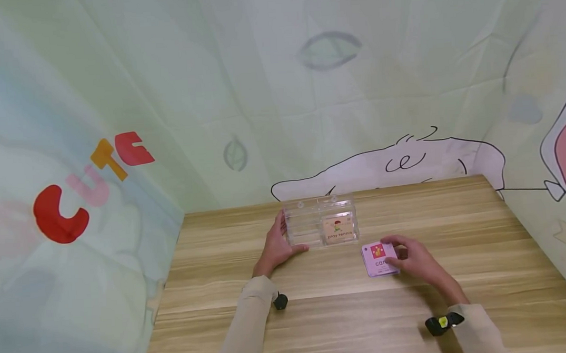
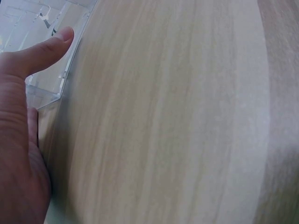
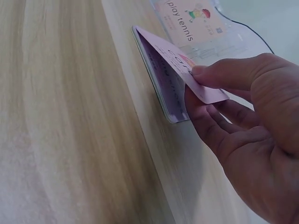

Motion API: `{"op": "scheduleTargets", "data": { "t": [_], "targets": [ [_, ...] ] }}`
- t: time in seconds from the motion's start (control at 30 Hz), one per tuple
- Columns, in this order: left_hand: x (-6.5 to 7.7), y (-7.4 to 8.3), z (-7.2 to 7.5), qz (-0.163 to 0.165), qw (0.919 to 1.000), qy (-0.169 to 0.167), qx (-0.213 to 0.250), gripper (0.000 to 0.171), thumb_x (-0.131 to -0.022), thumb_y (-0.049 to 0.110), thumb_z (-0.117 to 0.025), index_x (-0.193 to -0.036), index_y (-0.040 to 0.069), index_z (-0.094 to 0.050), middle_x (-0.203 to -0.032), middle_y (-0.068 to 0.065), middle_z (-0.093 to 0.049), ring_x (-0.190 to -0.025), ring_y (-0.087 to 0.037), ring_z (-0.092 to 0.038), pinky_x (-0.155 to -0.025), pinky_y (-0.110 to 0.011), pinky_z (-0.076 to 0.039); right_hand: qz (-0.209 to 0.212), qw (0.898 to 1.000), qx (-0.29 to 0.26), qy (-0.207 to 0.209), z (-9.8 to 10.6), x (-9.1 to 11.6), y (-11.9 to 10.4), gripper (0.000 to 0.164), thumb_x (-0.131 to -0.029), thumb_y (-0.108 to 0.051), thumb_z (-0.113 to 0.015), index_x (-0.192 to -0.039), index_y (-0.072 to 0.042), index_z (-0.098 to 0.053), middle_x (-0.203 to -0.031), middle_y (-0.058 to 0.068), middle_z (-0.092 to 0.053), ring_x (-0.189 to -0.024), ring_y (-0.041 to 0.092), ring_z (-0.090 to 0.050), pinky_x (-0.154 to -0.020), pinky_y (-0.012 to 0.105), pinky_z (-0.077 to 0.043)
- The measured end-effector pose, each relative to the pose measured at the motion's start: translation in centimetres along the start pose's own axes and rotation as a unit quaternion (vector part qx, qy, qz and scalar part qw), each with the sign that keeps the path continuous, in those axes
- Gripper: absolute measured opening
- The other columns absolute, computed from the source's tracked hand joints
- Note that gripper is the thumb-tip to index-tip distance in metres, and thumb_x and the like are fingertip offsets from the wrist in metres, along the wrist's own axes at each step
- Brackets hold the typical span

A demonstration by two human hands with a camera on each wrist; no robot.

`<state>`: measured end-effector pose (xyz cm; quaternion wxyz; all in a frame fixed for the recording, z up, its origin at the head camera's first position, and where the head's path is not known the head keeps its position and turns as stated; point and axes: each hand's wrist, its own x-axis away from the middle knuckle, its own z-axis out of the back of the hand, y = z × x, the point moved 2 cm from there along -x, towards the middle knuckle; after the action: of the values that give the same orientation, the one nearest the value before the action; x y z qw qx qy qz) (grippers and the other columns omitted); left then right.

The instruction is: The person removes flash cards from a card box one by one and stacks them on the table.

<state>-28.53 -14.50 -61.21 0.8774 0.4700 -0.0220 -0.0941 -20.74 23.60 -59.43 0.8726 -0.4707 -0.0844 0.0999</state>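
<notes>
Toward the back of the table stands a clear plastic card box (image 1: 304,233) with two compartments. A "play tennis" card (image 1: 339,229) shows in its right compartment. My left hand (image 1: 275,247) holds the box at its left front corner, the fingers along the side and the thumb across the front; the fingertips are mostly hidden in the left wrist view. Just right of the box lies a small stack of pinkish-purple picture cards (image 3: 161,88). My right hand (image 1: 412,258) pinches the top card (image 3: 175,63) between thumb and fingers, its near edge lifted off the stack.
The wood-grain table (image 1: 327,322) meets a printed cloth backdrop (image 1: 260,93) behind the box. Another cloth side with "CUTE" lettering (image 1: 94,187) rises at the left. Black wrist devices (image 1: 280,302) are worn on both arms.
</notes>
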Motion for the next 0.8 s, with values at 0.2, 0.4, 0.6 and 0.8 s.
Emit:
{"op": "scheduleTargets", "data": {
  "t": [0.2,0.4,0.6,0.8],
  "targets": [
    [-0.01,-0.01,-0.02,-0.002,1.0000,0.001,0.000,0.133,-0.067,0.032,-0.101,-0.165,0.007,-0.014,-0.162,-0.020,-0.036,-0.147,-0.030,-0.040,-0.121,-0.038,-0.035,0.020,0.999,0.032,-0.004,-0.14,-0.23,0.13,0.048,-0.088,-0.002,-0.081,-0.133,-0.001,-0.064,-0.115,0.014,-0.069,-0.094,0.025,-0.066,-0.078,0.033,-0.061],
    [-0.02,-0.05,-0.03,-0.001,1.0000,0.000,0.005,0.134,-0.067,0.033,-0.101,-0.165,0.007,-0.013,-0.163,-0.019,-0.035,-0.148,-0.029,-0.040,-0.121,-0.037,-0.034,0.037,0.997,0.062,0.005,-0.32,-0.14,0.08,0.048,-0.086,-0.003,-0.083,-0.130,-0.001,-0.066,-0.106,0.008,-0.065,-0.086,0.020,-0.058,-0.069,0.027,-0.054],
    [-0.02,-0.03,0.01,0.000,1.0000,0.000,0.006,0.134,-0.067,0.031,-0.101,-0.165,0.007,-0.013,-0.163,-0.018,-0.036,-0.148,-0.029,-0.040,-0.121,-0.036,-0.034,0.049,0.995,0.085,0.019,-0.46,0.07,-0.31,0.046,-0.085,-0.003,-0.084,-0.128,0.000,-0.068,-0.109,0.012,-0.065,-0.087,0.021,-0.057,-0.071,0.028,-0.053],
    [0.00,0.02,0.00,0.003,1.0000,-0.001,0.004,0.134,-0.067,0.031,-0.101,-0.165,0.008,-0.013,-0.164,-0.018,-0.035,-0.148,-0.028,-0.039,-0.121,-0.036,-0.034,0.050,0.993,0.104,0.021,-0.56,0.14,-0.67,0.044,-0.084,-0.002,-0.084,-0.126,0.001,-0.069,-0.109,0.014,-0.062,-0.086,0.021,-0.056,-0.069,0.028,-0.053]
  ]
}}
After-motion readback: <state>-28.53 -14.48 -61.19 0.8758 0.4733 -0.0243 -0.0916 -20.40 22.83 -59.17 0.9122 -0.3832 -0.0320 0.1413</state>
